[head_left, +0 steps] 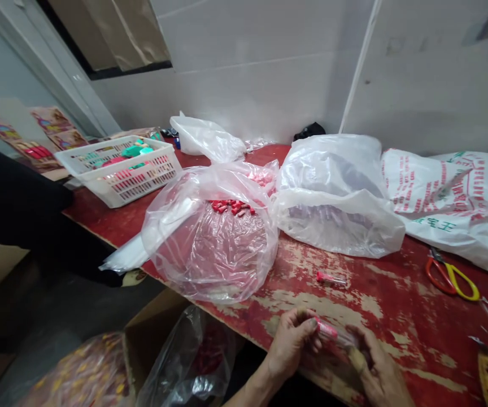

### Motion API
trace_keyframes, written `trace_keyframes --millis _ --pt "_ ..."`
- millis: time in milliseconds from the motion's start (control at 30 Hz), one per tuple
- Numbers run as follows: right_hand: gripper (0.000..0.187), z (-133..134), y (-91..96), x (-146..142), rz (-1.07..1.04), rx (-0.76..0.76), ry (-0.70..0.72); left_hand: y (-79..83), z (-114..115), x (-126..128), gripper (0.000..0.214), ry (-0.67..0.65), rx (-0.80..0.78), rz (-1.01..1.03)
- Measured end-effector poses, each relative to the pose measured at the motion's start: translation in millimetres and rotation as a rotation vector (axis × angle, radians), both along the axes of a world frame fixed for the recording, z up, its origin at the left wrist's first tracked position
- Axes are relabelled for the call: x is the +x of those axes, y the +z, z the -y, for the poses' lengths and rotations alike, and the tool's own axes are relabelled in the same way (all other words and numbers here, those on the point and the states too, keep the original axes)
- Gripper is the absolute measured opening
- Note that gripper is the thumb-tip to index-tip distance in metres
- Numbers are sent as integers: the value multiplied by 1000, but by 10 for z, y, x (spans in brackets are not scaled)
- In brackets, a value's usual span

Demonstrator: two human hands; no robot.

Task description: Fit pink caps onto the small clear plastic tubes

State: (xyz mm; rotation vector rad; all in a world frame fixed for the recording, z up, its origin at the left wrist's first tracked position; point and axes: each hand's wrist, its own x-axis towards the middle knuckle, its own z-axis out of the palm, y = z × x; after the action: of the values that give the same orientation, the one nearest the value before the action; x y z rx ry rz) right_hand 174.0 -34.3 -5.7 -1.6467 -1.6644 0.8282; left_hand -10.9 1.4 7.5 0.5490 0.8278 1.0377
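pink-capped tube (327, 328) pinched by left hand (290, 343); right hand (374, 364) at its clear end, grip unclear.

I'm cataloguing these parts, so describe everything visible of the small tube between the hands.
The tube is slim, pinkish-red toward one end and clear toward the other, apparently plastic; blur hides its finer detail and any contents. It slants down to the right in view, seen against the worn red table. The left hand pinches its pinkish end; the right hand is at the clear end, its grip unclear.
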Motion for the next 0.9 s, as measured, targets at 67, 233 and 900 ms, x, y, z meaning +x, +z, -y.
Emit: trace_keyframes --millis 67,233,900 --pt "41 13 22 -10 -17 25 15 14 4 -8 32 1 -8 11" --pt "49 17 14 11 43 -38 -25 55 22 -17 33 -30 -30 -13" --pt "55 -45 68 29 44 -74 8 -23 11 2 30 -37 -36 -30"
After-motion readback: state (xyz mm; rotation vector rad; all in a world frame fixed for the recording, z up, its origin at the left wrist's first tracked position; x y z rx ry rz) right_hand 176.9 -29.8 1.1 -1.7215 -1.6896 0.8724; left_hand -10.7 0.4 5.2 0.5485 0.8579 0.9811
